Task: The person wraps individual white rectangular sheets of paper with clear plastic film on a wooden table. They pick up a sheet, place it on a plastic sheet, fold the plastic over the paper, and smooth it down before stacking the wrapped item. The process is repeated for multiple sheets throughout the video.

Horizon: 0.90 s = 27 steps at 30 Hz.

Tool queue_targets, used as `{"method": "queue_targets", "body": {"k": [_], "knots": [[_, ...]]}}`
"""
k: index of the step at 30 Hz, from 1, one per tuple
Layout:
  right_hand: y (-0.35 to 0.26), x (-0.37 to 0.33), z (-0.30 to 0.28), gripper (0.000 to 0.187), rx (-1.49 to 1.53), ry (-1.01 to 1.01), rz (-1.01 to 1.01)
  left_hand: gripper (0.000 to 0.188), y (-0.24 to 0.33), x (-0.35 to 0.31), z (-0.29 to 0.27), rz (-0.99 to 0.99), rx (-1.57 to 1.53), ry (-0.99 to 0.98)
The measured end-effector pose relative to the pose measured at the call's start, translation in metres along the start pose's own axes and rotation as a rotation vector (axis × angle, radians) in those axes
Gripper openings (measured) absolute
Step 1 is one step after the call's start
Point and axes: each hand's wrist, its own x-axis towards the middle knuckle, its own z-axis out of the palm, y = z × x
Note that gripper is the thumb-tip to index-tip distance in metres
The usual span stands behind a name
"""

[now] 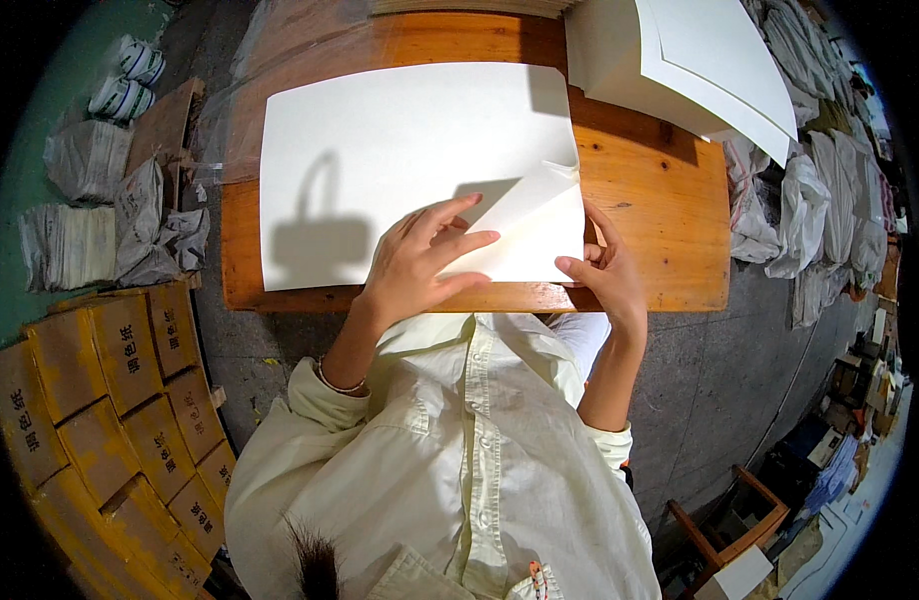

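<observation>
Fingers [458,215] of the left hand [420,262] spread flat, pressing the white paper sheet [400,160] on the wooden table [660,220], wrist bent up from the lower edge. Right hand [608,272] pinches the sheet's folded-over near right corner [525,205], forearm rising steeply beside the pale shirt [450,450].

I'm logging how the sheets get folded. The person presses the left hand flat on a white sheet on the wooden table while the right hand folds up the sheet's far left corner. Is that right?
Not quite. The head view shows the right hand folding the near right corner of the white sheet, not the far left one. The rest holds: the left hand presses flat on the sheet on the wooden table.
</observation>
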Motion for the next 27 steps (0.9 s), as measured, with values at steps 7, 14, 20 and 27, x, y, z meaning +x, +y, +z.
{"method": "queue_targets", "body": {"k": [7, 14, 20, 27], "knots": [[0.005, -0.001, -0.015, 0.089, -0.035, -0.09, -0.035, 0.041, -0.005, -0.006, 0.009, -0.065, -0.027, 0.208], [0.002, 0.001, 0.0, 0.082, -0.009, 0.007, -0.002, 0.039, 0.002, 0.001, -0.001, 0.013, 0.003, -0.026], [-0.001, -0.001, 0.004, 0.082, -0.022, 0.017, -0.015, 0.031, -0.005, -0.004, 0.007, -0.03, -0.021, 0.099], [0.008, 0.001, -0.016, 0.085, -0.065, -0.087, -0.027, 0.028, -0.008, -0.007, 0.01, -0.038, -0.009, 0.187]]}}
